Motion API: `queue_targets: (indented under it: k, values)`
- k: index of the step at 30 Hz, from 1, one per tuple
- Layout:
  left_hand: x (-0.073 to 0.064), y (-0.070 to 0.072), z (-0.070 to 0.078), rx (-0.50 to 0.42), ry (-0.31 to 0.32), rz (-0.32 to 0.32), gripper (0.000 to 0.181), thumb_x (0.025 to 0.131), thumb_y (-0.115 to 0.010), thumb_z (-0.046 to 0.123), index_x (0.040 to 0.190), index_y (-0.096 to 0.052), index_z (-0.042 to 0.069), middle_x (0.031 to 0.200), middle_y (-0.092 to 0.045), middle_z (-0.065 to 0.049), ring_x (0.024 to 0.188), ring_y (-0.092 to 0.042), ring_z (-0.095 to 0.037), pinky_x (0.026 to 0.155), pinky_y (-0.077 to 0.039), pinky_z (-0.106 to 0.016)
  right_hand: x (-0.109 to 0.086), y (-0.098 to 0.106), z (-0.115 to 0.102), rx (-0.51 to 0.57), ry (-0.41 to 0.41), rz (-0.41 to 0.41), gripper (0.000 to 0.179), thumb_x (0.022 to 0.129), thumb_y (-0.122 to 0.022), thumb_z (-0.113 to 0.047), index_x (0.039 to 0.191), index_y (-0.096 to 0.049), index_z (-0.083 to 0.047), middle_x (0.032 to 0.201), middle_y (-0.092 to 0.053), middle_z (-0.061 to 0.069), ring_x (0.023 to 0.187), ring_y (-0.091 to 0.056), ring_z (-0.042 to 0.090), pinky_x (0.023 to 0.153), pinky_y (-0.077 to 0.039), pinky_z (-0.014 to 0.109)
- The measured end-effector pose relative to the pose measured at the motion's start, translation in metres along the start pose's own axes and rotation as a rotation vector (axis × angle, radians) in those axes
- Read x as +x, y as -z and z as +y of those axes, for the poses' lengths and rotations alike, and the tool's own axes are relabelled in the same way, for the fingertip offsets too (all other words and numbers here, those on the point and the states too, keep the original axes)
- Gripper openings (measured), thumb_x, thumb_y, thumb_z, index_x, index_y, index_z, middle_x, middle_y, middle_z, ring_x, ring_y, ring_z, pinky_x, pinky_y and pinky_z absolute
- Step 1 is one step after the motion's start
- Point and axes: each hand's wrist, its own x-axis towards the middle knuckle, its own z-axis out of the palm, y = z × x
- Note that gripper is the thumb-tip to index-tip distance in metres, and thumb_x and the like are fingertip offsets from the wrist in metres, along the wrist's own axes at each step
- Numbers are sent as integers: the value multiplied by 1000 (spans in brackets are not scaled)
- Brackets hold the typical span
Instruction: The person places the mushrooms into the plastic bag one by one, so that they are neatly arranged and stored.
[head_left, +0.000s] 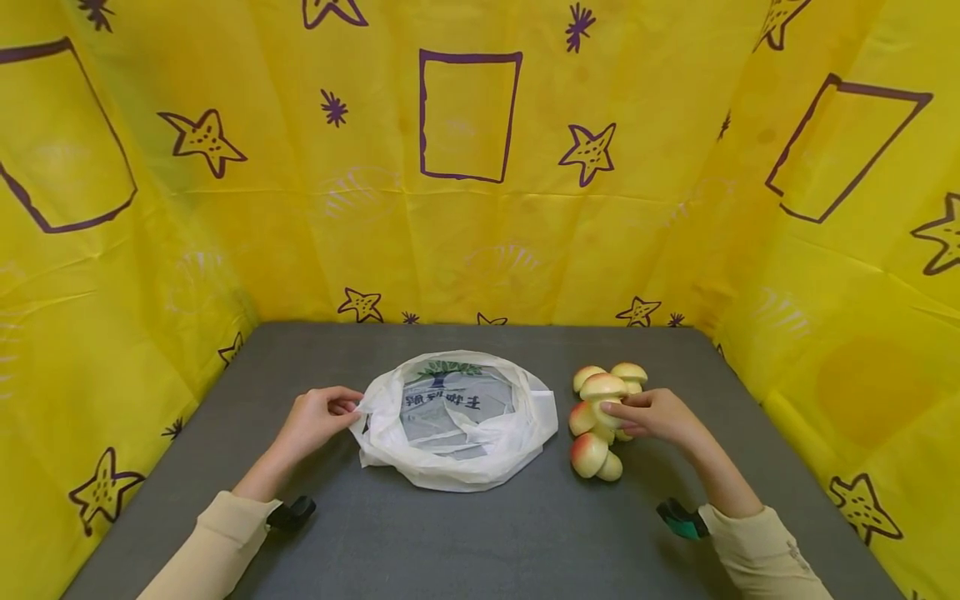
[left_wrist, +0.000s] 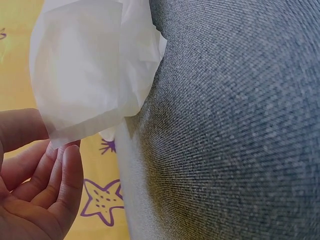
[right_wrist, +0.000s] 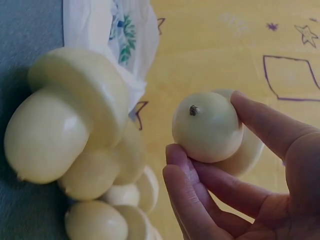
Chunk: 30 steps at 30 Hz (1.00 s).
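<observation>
A white plastic bag (head_left: 457, 477) lies on the table with its mouth spread wide, a green tree print and dark lettering inside it. At its left side my left hand (head_left: 315, 421) pinches the bag's edge; in the left wrist view, a white flap (left_wrist: 82, 70) of it is between thumb and fingers. To the right of the bag my right hand (head_left: 663, 417) holds a toy mushroom (right_wrist: 207, 130) by its pale stem, with thumb and fingertips around it. The held mushroom is over a cluster of several more mushrooms (head_left: 588, 456), cream with reddish caps.
Grey cloth covers the table (head_left: 450, 550). Yellow curtains (head_left: 465, 250) with purple stars and frames enclose it at the back and both sides. A dark strap (head_left: 292, 512) is on the left wrist, another (head_left: 682, 518) on the right.
</observation>
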Motion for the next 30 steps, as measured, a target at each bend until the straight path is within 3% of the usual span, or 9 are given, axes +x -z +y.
queue_targets:
  k: [5, 12, 20, 23, 30]
  values:
    - [1, -1, 1, -3, 10, 0, 21, 80, -73, 10, 101, -72, 5, 80, -69, -4, 72, -62, -14, 61, -50, -21, 8, -6, -9, -13, 13, 11, 46, 85, -67, -43, 95, -70, 2, 95, -71, 12, 88, -71, 27, 78, -55, 38]
    - [1, -1, 2, -5, 15, 4, 21, 80, -73, 10, 101, -72, 5, 81, -69, -4, 71, -62, -14, 61, -50, -21, 20, -15, -19, 13, 48, -8, 43, 85, -68, -40, 89, -67, 3, 83, -68, 8, 87, -70, 26, 79, -55, 39]
    - [2, -2, 0, -10, 25, -10, 22, 81, -73, 10, 101, -71, 5, 81, -69, -4, 72, -61, -14, 61, -50, -20, 31, -25, -34, -33, 66, -28, 47, 84, -68, -44, 98, -71, 1, 95, -71, 14, 88, -70, 30, 79, -55, 40]
    - [2, -1, 0, -7, 26, -9, 21, 81, -73, 10, 101, -71, 5, 81, -68, -4, 72, -61, -14, 61, -50, -20, 36, -29, -40, 2, 62, -46, 48, 84, -69, -43, 99, -70, 3, 98, -70, 15, 90, -70, 31, 81, -55, 41]
    - [3, -1, 3, -14, 25, -14, 22, 80, -73, 11, 101, -71, 4, 80, -68, -4, 71, -61, -15, 61, -50, -20, 46, -35, -53, 29, 73, -59, 55, 82, -71, -44, 107, -68, 6, 106, -68, 18, 83, -71, 21, 82, -54, 43]
